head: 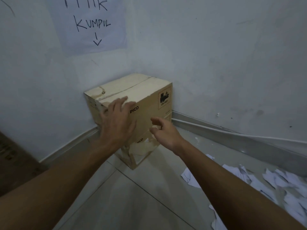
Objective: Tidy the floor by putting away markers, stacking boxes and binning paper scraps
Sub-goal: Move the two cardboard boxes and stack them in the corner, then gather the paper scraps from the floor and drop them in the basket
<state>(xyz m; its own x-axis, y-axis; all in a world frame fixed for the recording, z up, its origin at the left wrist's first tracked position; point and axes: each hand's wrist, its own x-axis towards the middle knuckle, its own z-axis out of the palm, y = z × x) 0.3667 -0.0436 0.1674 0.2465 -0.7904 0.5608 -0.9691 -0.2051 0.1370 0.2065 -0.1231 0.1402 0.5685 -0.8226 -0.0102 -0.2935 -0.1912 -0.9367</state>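
Two tan cardboard boxes stand stacked in the room corner: the upper box (pixel 142 95) sits on the lower box (pixel 142 151), both printed "PICO". My left hand (pixel 116 120) lies flat, fingers spread, against the near top edge and front face of the upper box. My right hand (pixel 164 131) hovers just in front of the stack at the seam between the boxes, fingers loosely curled and holding nothing. White torn paper scraps (pixel 272 185) are strewn over the floor at the right. No markers are in view.
A paper sign (pixel 93 24) reading "KUMPUL" with a down arrow hangs on the left wall above the stack. A grey skirting (pixel 232 136) runs along both walls. A dark brown object (pixel 15 160) stands at the left edge. Pale floor tiles (pixel 132 200) lie under my arms.
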